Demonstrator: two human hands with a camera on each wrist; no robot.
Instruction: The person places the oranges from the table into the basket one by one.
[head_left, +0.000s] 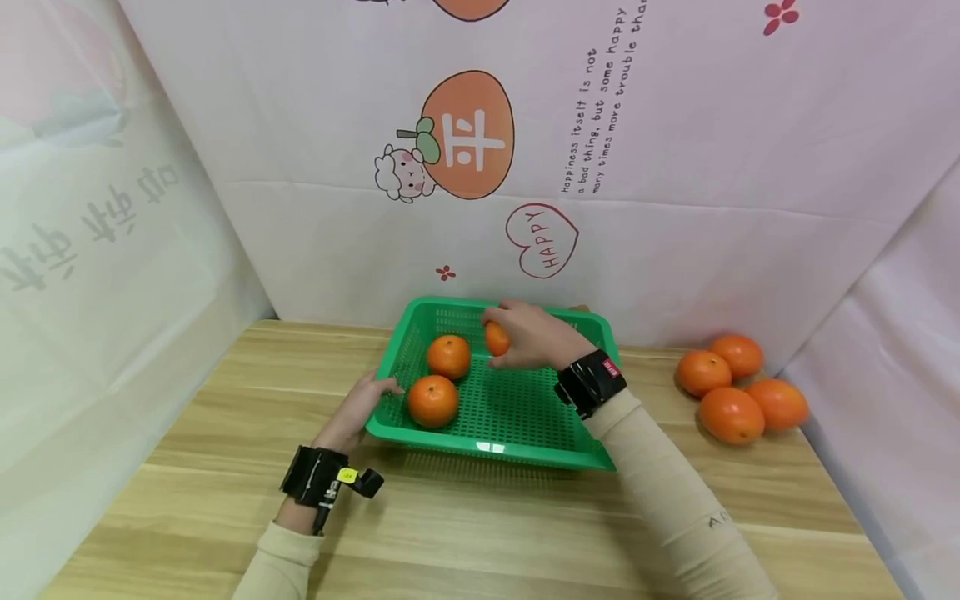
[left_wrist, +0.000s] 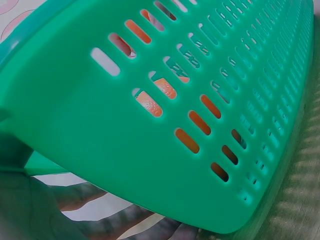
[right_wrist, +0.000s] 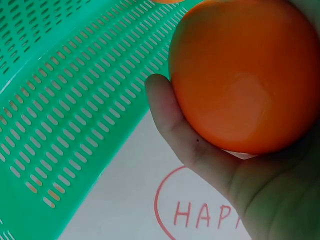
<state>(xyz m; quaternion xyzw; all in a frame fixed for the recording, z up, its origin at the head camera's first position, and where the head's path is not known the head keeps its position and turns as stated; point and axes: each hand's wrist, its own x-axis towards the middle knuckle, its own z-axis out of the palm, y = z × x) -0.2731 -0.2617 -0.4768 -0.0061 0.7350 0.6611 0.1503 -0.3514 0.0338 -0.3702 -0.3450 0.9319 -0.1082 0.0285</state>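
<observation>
A green plastic basket (head_left: 517, 454) with slotted walls stands on the table. My left hand (head_left: 356, 412) grips its left rim, the thumb over the edge and the fingers outside the wall; the left wrist view shows them only in part. My right hand (head_left: 534, 335) holds an orange (right_wrist: 245, 75) above the rear half of the basket, fingers and thumb around the fruit. Two other oranges lie inside along the left side, one orange (head_left: 449, 357) behind the other orange (head_left: 432, 402). The right hand's palm hides part of the held fruit.
Several oranges (head_left: 732, 415) sit grouped on the wooden table (head_left: 480, 533) to the right of the basket. A white printed cloth (head_left: 675, 250) hangs right behind the basket, with more cloth along the left and right sides.
</observation>
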